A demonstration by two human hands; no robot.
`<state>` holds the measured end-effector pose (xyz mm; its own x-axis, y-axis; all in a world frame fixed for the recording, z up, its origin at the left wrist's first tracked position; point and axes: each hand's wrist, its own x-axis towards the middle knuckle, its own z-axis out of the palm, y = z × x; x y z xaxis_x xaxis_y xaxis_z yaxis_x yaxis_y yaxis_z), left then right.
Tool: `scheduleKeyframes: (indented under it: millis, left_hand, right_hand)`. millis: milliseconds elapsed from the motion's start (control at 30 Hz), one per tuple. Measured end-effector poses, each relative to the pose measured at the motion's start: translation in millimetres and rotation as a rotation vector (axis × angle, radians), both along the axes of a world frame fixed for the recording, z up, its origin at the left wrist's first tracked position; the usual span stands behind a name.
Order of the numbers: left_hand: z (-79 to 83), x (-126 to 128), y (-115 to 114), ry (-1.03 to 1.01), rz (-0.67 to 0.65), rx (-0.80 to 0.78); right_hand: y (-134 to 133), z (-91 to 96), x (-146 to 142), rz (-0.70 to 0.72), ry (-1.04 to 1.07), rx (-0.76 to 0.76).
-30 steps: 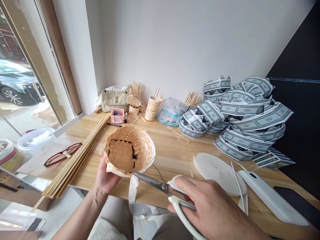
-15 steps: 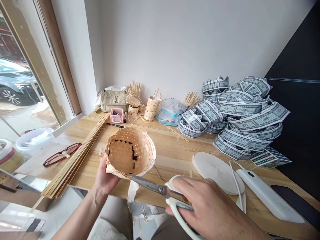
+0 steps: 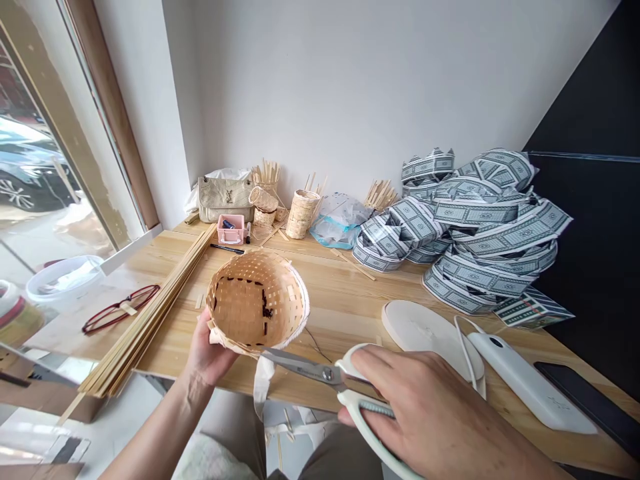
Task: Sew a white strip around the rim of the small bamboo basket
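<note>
My left hand [image 3: 206, 355] grips a small woven bamboo basket [image 3: 257, 301] by its near-left rim, its open mouth tilted toward me. A white fabric strip [image 3: 261, 387] hangs down from the basket's lower edge. My right hand [image 3: 425, 417] is closed round the white handles of a pair of scissors [image 3: 320, 371]. The steel blades point left and their tips meet the basket's near rim, right where the strip hangs.
On the wooden table [image 3: 345, 303] lie a bundle of bamboo strips [image 3: 150, 317], red glasses [image 3: 120, 308], a round white disc [image 3: 425, 330], a white power bank [image 3: 525, 383] and a dark phone [image 3: 585, 397]. Patterned paper boxes [image 3: 475, 227], small baskets [image 3: 303, 213] and a beige bag [image 3: 225, 193] line the wall.
The view has tipped slightly, so everything sits a little higher in frame. The scissors' tips have stayed at the basket's near rim; both hands have kept their grip.
</note>
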<state>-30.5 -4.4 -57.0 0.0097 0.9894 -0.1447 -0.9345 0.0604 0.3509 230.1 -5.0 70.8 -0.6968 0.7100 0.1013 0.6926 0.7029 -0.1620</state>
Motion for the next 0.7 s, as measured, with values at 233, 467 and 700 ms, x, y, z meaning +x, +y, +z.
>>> scheduleKeyframes:
  millis: [233, 467, 700]
  left_hand:
    - [1.0, 1.0, -0.3, 0.028, -0.016, 0.017]
    - [4.0, 5.9, -0.6, 0.041, 0.005, -0.022]
    - [7.1, 6.9, -1.0, 0.023, 0.023, -0.019]
  right_hand:
    - [0.3, -0.5, -1.4, 0.008, -0.011, -0.016]
    - [-0.8, -2.5, -1.5, 0.003, -0.063, -0.06]
    - [-1.5, 0.4, 0.2, -0.007, -0.054, -0.108]
